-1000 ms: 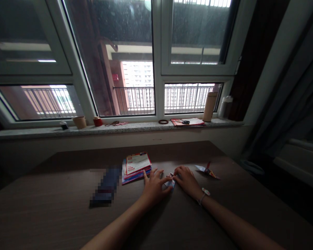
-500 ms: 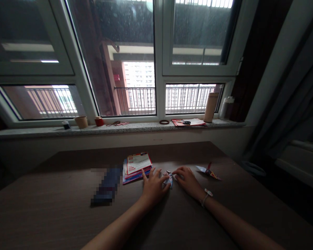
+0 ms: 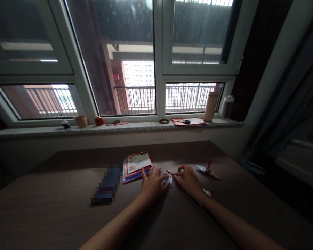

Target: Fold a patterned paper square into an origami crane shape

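A small folded piece of printed paper (image 3: 169,177) lies on the table between my two hands. My left hand (image 3: 152,185) has its thumb and index finger closed on the paper's left side and pins it down; its other fingers are spread, reaching to the edge of a stack of printed sheets (image 3: 138,163). From the right, my right hand (image 3: 188,180) has bent fingers, with index finger and thumb at the paper's right edge. A bracelet circles the right wrist. Past that hand rests a folded paper crane (image 3: 208,170), wings spread.
A dark, pixelated flat object (image 3: 106,185) lies left on the brown table (image 3: 54,194). Along the windowsill stand a paper cup (image 3: 80,121), a red spool (image 3: 99,121), a bead bracelet (image 3: 164,121), scissors (image 3: 186,122) on red-edged sheets, a tan flask (image 3: 210,107) and a clear bottle (image 3: 226,107).
My right hand's fingers have shifted slightly, with the index finger now straighter against the paper. My left hand and the folded paper stay almost where they were.
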{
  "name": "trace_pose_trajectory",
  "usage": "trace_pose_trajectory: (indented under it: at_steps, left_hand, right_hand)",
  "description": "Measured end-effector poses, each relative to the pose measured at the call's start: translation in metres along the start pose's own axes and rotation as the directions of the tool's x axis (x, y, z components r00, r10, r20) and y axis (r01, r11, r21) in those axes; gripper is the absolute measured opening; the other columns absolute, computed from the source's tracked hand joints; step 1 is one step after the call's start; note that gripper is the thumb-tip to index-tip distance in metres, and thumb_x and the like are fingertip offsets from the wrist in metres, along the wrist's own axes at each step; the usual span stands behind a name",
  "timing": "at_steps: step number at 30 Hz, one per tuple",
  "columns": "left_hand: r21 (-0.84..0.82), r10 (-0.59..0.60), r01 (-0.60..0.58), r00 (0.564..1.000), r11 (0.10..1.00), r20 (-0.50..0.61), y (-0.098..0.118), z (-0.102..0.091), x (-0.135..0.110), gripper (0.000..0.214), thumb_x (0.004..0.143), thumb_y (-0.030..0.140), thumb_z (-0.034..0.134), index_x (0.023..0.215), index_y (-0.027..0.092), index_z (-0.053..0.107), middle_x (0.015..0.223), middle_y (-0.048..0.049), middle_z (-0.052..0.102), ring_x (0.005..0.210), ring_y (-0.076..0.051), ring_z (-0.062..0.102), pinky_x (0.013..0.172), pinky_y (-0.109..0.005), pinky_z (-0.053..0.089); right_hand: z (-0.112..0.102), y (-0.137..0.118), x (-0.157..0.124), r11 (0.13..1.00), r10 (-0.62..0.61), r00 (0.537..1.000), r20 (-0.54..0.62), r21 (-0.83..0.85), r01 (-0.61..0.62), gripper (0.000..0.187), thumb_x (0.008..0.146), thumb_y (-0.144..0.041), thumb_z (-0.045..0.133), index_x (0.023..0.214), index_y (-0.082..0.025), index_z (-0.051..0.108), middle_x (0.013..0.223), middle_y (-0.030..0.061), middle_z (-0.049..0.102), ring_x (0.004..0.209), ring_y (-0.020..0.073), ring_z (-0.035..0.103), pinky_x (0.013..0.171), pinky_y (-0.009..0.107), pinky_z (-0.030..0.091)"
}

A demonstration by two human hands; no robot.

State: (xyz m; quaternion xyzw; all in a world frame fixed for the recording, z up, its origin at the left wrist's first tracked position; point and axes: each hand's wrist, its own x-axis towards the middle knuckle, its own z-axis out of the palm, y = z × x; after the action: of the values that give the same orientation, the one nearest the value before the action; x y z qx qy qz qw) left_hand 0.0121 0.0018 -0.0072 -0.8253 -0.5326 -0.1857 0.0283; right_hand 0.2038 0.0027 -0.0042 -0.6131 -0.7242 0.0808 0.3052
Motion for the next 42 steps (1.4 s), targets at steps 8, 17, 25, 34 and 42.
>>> trace_pose_trajectory:
  at_steps: [8,17,25,34,42]
  left_hand:
    - [-0.020,0.007,-0.007,1.000,1.000,0.022,-0.003,-0.001,0.001,0.031,0.085,0.054,0.056,0.114,0.047,0.062,0.136,-0.0011,0.051,0.135,-0.033,0.030,0.104,-0.074,-0.003]
    - [-0.016,0.019,-0.018,1.000,1.000,0.022,-0.004,0.001,0.001,0.031,0.086,0.053,0.054,0.116,0.046,0.061,0.135,-0.0023,0.051,0.134,-0.033,0.031,0.104,-0.074,-0.003]
    - [-0.013,0.006,-0.005,0.999,1.000,0.034,-0.002,0.000,-0.001,0.033,0.085,0.050,0.057,0.118,0.045,0.060,0.134,-0.0020,0.051,0.135,-0.032,0.030,0.105,-0.072,-0.005]
    - [-0.007,0.004,-0.004,1.000,1.000,0.020,-0.001,-0.001,-0.001,0.032,0.086,0.050,0.056,0.117,0.045,0.061,0.134,-0.0027,0.052,0.134,-0.032,0.031,0.104,-0.073,-0.004]
    - [-0.008,0.012,-0.012,1.000,1.000,0.021,-0.006,0.003,0.000,0.032,0.086,0.053,0.054,0.118,0.047,0.059,0.135,-0.0029,0.051,0.134,-0.032,0.032,0.103,-0.074,-0.004]
  right_hand:
    - [0.000,-0.006,0.001,0.999,-0.013,1.000,-0.012,-0.052,0.013,0.024,0.085,-0.046,0.059,0.083,-0.028,0.075,0.103,0.0064,0.058,0.106,0.0244,0.049,0.093,0.038,0.036]
    - [-0.002,-0.004,0.005,0.995,-0.046,0.999,0.022,-0.093,0.047,0.021,0.078,-0.049,0.068,0.085,-0.032,0.075,0.102,0.0056,0.058,0.108,0.0254,0.047,0.093,0.038,0.034]
    - [-0.005,-0.002,0.006,0.992,-0.076,0.994,0.082,-0.092,0.083,0.024,0.075,-0.049,0.070,0.090,-0.031,0.073,0.105,0.0052,0.057,0.111,0.0250,0.045,0.099,0.039,0.030]
    - [-0.007,-0.001,0.003,0.993,-0.087,0.990,0.110,-0.067,0.094,0.031,0.073,-0.051,0.070,0.096,-0.030,0.070,0.108,0.0046,0.055,0.112,0.0244,0.044,0.100,0.041,0.028]
    - [-0.011,0.001,0.001,0.993,-0.098,0.983,0.156,-0.056,0.108,0.040,0.069,-0.056,0.071,0.102,-0.032,0.067,0.114,0.0043,0.053,0.117,0.0258,0.043,0.102,0.043,0.028]
